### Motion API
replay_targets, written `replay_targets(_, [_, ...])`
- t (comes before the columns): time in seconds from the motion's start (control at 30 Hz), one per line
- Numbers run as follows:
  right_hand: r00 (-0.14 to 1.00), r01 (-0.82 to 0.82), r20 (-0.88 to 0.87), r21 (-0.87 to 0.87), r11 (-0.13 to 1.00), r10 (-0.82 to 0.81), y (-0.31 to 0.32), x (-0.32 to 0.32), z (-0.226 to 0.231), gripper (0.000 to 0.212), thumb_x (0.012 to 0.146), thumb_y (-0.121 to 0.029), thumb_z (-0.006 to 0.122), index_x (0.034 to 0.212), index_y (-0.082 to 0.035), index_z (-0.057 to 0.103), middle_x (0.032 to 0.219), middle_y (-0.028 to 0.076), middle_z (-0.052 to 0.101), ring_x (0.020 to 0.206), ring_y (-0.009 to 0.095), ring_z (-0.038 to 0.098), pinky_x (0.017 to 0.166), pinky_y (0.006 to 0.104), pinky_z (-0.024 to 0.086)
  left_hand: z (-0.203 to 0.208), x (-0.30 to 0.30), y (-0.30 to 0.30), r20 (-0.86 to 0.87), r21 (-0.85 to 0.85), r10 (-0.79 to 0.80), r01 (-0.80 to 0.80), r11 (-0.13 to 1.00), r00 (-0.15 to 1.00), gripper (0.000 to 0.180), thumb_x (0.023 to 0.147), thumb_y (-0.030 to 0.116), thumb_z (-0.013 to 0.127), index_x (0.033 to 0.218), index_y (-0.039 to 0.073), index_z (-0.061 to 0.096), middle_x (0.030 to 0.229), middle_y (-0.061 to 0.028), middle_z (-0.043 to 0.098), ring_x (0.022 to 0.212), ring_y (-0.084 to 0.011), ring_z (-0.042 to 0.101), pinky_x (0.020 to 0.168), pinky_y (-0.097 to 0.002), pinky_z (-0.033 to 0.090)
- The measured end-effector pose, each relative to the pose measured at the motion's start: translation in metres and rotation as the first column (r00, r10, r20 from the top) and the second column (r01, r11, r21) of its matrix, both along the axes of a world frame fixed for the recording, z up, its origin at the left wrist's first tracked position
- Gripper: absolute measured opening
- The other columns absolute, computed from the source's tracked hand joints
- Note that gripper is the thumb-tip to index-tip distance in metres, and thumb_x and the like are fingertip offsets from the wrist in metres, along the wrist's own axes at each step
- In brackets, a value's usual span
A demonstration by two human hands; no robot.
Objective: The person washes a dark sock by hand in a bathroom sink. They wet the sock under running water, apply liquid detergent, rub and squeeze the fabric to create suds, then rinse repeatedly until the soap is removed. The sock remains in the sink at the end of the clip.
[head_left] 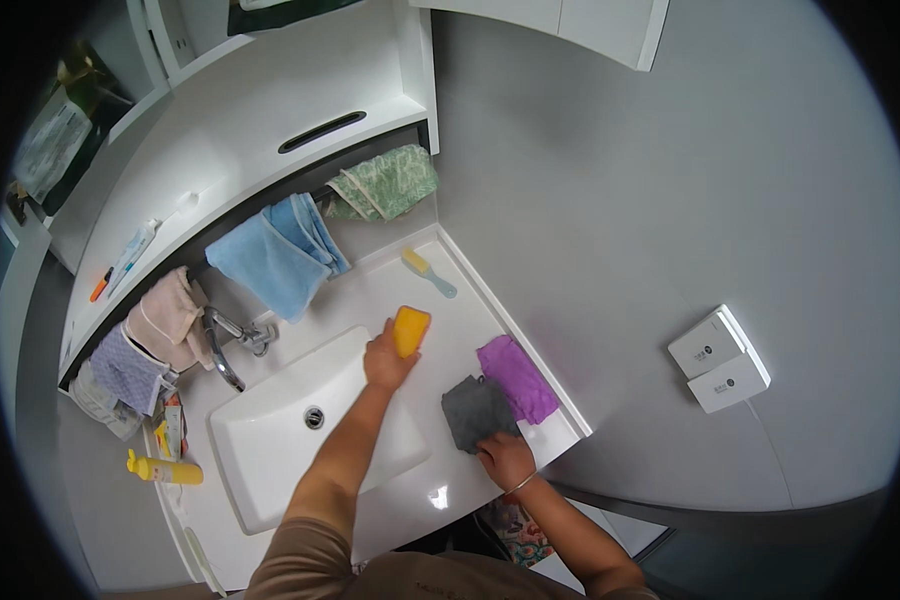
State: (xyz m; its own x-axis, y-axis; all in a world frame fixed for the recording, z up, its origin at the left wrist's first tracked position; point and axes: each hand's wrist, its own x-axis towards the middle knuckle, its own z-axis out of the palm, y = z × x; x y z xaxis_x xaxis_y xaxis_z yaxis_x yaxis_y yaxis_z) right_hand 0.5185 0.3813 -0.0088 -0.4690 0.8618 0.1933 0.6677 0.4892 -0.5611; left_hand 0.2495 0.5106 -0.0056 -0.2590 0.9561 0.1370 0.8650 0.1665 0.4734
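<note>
My left hand (388, 360) is closed on a yellow sponge (411, 331), just above the counter by the right rim of the white sink (230, 440). Nearer to me on the right, my right hand (506, 459) has its fingers closed at the near edge of a dark grey cloth (475, 410) on the counter. A purple cloth (518, 380) lies crumpled right beside the grey one, partly touching it. Beyond the sponge rests a small brush (430, 274) with pale yellow bristles and a blue-grey handle.
A chrome faucet (246, 335) stands behind the sink. Blue (275, 255), green (385, 185) and pink (168, 318) towels hang under the white shelf (370, 118). A yellow bottle (165, 470) is at the left. A raised ledge (505, 325) edges the counter at the right wall.
</note>
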Motion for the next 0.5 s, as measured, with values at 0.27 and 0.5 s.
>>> replay_targets(0.27, [0.995, -0.099, 0.025, -0.018, 0.995, 0.1, -0.003, 0.005, -0.005, 0.015, 0.073, -0.018, 0.062, 0.086, -0.011, 0.065, 0.08, 0.009, 0.058, 0.075, 0.027, 0.057, 0.065, 0.0406, 0.043, -0.039, 0.04, 0.005, 0.46, 0.083, 0.004, -0.048, 0.995, 0.888, 0.067, 0.083, 0.031, 0.057, 0.135, 0.002, 0.025, 0.112, -0.024, 0.054, 0.1, -0.0329, 0.055, 0.085, -0.0365, 0.044])
replay_targets(0.5, [0.989, -0.069, 0.133, 0.033, 0.997, 0.064, -0.005, -0.003, -0.008, 0.012, 0.072, -0.015, 0.063, 0.083, -0.01, 0.065, 0.079, 0.009, 0.058, 0.079, 0.028, 0.056, 0.067, 0.0407, 0.043, -0.049, -0.039, -0.103, 0.492, -0.148, 0.132, -0.066, 0.987, 0.861, 0.059, 0.082, 0.028, 0.058, 0.13, 0.002, 0.035, 0.107, -0.0252, 0.056, 0.094, -0.0313, 0.058, 0.081, -0.0355, 0.046])
